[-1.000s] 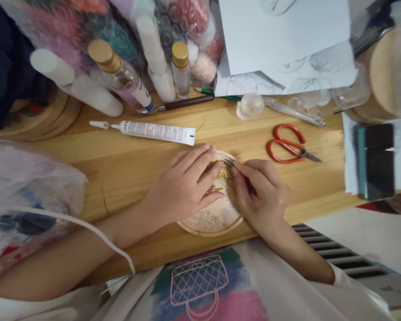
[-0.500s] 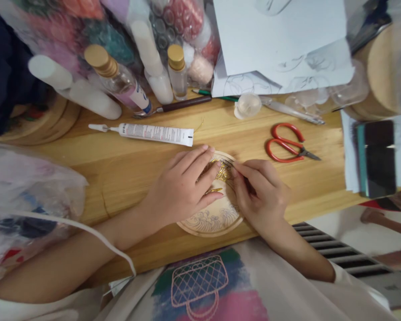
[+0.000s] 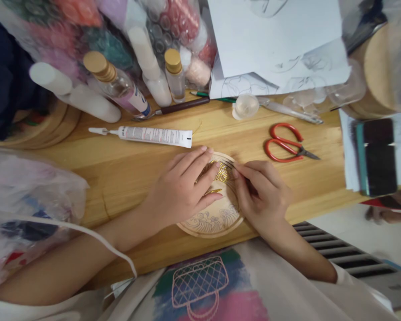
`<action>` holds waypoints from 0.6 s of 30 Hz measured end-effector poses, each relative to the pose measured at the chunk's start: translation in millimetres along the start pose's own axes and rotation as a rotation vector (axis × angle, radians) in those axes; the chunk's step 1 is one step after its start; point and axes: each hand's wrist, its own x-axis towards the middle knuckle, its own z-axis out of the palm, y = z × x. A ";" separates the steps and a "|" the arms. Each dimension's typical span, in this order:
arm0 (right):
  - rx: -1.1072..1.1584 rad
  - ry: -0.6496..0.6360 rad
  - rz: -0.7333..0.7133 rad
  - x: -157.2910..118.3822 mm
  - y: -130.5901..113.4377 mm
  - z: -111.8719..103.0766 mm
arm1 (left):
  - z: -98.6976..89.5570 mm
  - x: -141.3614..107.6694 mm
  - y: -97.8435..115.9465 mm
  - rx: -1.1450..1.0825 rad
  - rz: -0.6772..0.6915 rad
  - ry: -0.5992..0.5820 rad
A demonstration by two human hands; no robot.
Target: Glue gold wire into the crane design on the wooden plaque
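Observation:
A round wooden disc (image 3: pixel 214 227) lies on the table between my hands, with wave-like lines drawn on its lower part. Gold cord (image 3: pixel 223 173) covers part of its upper area in curved rows. My left hand (image 3: pixel 183 191) rests flat over the disc's left side, fingers stretched out, its fingertips beside the gold work. From the right, my right hand (image 3: pixel 262 191) pinches thin dark tweezers (image 3: pixel 227 163), whose tips reach over the disc's upper edge near the cord. My left hand hides part of the gold pattern.
Red-handled scissors (image 3: pixel 284 145) lie to the right, and a white glue tube (image 3: pixel 155 135) lies behind my left hand. Bottles (image 3: pixel 120 87), a dark-handled tool (image 3: pixel 185 106), a small plastic cup (image 3: pixel 246 107) and papers (image 3: pixel 277 40) line the back. A phone (image 3: pixel 377 156) sits far right; a white cable (image 3: pixel 96 234) crosses my left forearm.
Both hands stay nearly in place on the disc, the tweezers at its upper edge. The view shifts slightly, and a person's limbs at the far right have moved.

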 end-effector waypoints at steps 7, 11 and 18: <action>-0.002 -0.010 -0.021 0.3 0.3 0.5 | -1.0 1.3 0.7 0.016 -0.006 -0.010; 0.000 -0.010 -0.014 0.5 -0.2 0.8 | -1.2 2.1 0.9 0.050 0.013 0.007; -0.004 -0.015 -0.012 0.8 0.0 0.4 | -0.2 2.9 1.1 0.080 0.031 0.017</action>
